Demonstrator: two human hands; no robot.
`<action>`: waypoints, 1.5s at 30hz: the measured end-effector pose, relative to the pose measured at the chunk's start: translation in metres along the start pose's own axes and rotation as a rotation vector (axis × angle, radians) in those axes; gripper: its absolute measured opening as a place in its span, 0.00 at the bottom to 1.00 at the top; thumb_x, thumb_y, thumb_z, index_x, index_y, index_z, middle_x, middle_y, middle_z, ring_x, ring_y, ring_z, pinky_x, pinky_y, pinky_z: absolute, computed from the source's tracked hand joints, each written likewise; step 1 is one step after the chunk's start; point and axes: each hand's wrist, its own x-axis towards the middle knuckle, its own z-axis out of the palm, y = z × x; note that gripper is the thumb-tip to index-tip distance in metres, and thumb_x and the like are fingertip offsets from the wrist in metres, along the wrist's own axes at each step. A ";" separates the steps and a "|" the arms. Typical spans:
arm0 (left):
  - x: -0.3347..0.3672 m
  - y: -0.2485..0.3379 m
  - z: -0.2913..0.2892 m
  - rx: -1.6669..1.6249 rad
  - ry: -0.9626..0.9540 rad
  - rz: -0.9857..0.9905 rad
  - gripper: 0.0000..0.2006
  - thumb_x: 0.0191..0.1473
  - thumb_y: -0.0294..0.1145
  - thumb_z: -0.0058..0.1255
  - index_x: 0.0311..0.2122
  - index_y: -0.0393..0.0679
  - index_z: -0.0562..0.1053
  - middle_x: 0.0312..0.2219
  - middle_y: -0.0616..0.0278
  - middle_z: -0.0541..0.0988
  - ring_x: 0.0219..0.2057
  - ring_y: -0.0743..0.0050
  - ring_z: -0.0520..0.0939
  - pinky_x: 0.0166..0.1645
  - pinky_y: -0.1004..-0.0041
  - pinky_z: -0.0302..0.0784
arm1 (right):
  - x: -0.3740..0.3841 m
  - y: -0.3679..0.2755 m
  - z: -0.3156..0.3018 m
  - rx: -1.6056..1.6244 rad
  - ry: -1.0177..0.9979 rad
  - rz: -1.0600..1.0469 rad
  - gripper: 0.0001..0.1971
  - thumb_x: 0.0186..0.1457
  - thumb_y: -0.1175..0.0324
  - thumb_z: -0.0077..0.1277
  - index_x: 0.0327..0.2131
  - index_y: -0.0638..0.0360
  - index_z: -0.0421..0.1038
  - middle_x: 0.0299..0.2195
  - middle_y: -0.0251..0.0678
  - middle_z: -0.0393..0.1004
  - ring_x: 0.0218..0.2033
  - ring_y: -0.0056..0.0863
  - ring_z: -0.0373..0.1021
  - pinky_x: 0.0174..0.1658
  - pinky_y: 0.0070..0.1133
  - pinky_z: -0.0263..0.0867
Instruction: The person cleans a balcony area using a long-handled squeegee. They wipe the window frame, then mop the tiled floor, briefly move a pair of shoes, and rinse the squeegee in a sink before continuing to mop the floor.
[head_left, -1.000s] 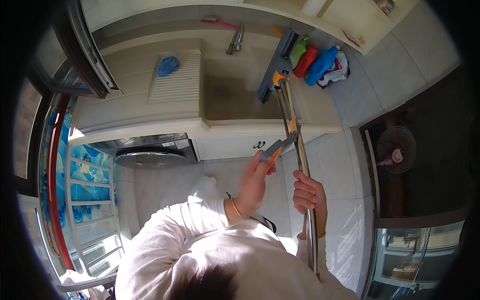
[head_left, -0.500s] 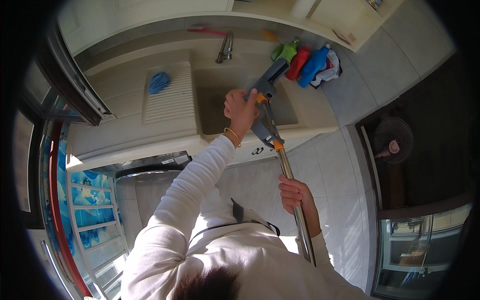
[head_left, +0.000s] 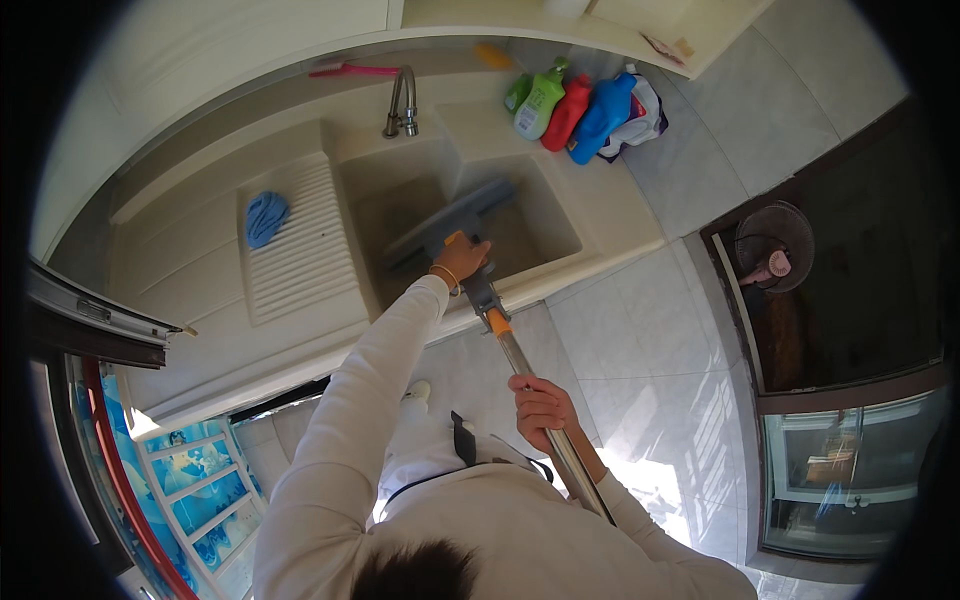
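Note:
A mop (head_left: 515, 352) with a metal pole, orange joints and a wide grey head slants up from my body to the sink. Its head, smeared by motion, hangs over the sink basin (head_left: 395, 185); whether it touches the basin cannot be told. My left hand (head_left: 460, 259), a yellow band at its wrist, grips the neck just behind the head. Lower down, my right hand (head_left: 541, 406) is wrapped round the pole, whose end passes under my right arm. A curved metal tap (head_left: 402, 105) stands behind the basin.
A blue cloth (head_left: 266, 219) lies on the ribbed drainboard (head_left: 300, 250). Green, red and blue bottles (head_left: 603, 118) and a white bag stand at the sink's back right. A pink brush (head_left: 352, 70) lies along the back ledge. Below left is a white rack (head_left: 197, 484); a fan (head_left: 775, 247) is at right.
The mop head has swung left and down over the basin, turning crosswise. My left hand has moved down, and my right hand has shifted left with the pole. The view has shifted too.

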 end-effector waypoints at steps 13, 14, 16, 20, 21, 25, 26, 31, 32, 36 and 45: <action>0.082 -0.036 0.007 0.561 -0.125 0.020 0.29 0.64 0.48 0.28 0.31 0.37 0.78 0.34 0.44 0.79 0.37 0.44 0.79 0.48 0.53 0.73 | 0.053 -0.040 0.060 -0.569 0.550 0.016 0.20 0.66 0.48 0.35 0.45 0.55 0.61 0.15 0.24 0.55 0.11 0.12 0.48 0.11 0.13 0.47; 0.089 -0.034 0.005 0.596 -0.180 0.064 0.28 0.64 0.47 0.27 0.31 0.37 0.78 0.34 0.44 0.80 0.37 0.44 0.80 0.48 0.53 0.73 | 0.057 -0.045 0.061 -0.532 0.532 0.009 0.20 0.66 0.48 0.35 0.45 0.55 0.61 0.15 0.23 0.55 0.11 0.12 0.47 0.11 0.13 0.46; 0.105 -0.030 -0.001 0.631 -0.252 0.099 0.28 0.65 0.44 0.26 0.31 0.37 0.78 0.33 0.45 0.80 0.36 0.43 0.80 0.48 0.52 0.73 | 0.066 -0.056 0.060 -0.487 0.482 0.018 0.19 0.66 0.47 0.34 0.45 0.53 0.61 0.15 0.22 0.54 0.10 0.11 0.48 0.10 0.13 0.45; 0.143 -0.028 -0.006 0.630 -0.288 0.111 0.27 0.66 0.41 0.24 0.31 0.37 0.77 0.31 0.44 0.80 0.33 0.42 0.80 0.46 0.51 0.74 | 0.085 -0.082 0.062 -0.410 0.368 0.031 0.20 0.67 0.48 0.32 0.44 0.56 0.62 0.17 0.25 0.56 0.11 0.12 0.53 0.09 0.13 0.51; 0.150 -0.029 -0.004 0.598 -0.301 0.144 0.27 0.66 0.41 0.24 0.32 0.37 0.77 0.30 0.44 0.80 0.33 0.41 0.80 0.46 0.51 0.74 | 0.087 -0.087 0.062 -0.411 0.371 0.036 0.20 0.67 0.48 0.32 0.44 0.56 0.62 0.17 0.25 0.56 0.11 0.12 0.53 0.09 0.13 0.51; 0.159 -0.041 0.010 0.700 -0.280 0.260 0.28 0.65 0.43 0.25 0.29 0.35 0.77 0.30 0.41 0.79 0.34 0.43 0.80 0.45 0.53 0.75 | 0.087 -0.095 0.055 -0.349 0.301 0.050 0.19 0.67 0.50 0.31 0.44 0.56 0.60 0.17 0.26 0.57 0.10 0.13 0.54 0.09 0.14 0.53; 0.155 -0.043 0.013 0.678 -0.283 0.247 0.29 0.65 0.43 0.25 0.28 0.35 0.77 0.30 0.41 0.79 0.34 0.44 0.81 0.45 0.53 0.75 | 0.085 -0.094 0.051 -0.340 0.276 0.045 0.18 0.67 0.50 0.32 0.44 0.56 0.60 0.17 0.26 0.57 0.10 0.13 0.54 0.10 0.14 0.53; 0.115 -0.027 0.003 0.553 -0.124 0.007 0.34 0.63 0.52 0.28 0.21 0.34 0.76 0.24 0.43 0.79 0.30 0.48 0.82 0.42 0.58 0.76 | 0.052 -0.072 0.039 -0.494 0.381 -0.042 0.18 0.67 0.53 0.34 0.44 0.59 0.61 0.18 0.26 0.57 0.12 0.11 0.53 0.11 0.11 0.52; 0.104 -0.019 -0.004 0.475 -0.124 -0.010 0.35 0.63 0.55 0.29 0.20 0.34 0.76 0.21 0.44 0.79 0.28 0.49 0.82 0.41 0.59 0.76 | 0.042 -0.065 0.037 -0.444 0.363 -0.051 0.18 0.67 0.55 0.35 0.47 0.61 0.61 0.19 0.25 0.57 0.14 0.10 0.53 0.12 0.10 0.52; 0.058 0.029 -0.028 0.347 -0.149 0.045 0.38 0.57 0.64 0.38 0.16 0.35 0.74 0.13 0.52 0.75 0.20 0.56 0.79 0.33 0.60 0.73 | -0.003 -0.034 0.040 -0.581 0.437 -0.063 0.22 0.67 0.56 0.36 0.53 0.65 0.59 0.22 0.25 0.57 0.17 0.11 0.53 0.14 0.09 0.54; -0.050 0.097 -0.053 -0.438 -0.153 -0.006 0.25 0.55 0.46 0.45 0.11 0.43 0.63 0.08 0.68 0.62 0.08 0.78 0.58 0.15 0.72 0.52 | -0.092 0.022 0.005 -0.134 -0.289 0.248 0.26 0.67 0.49 0.30 0.63 0.49 0.51 0.20 0.29 0.61 0.14 0.16 0.58 0.14 0.14 0.58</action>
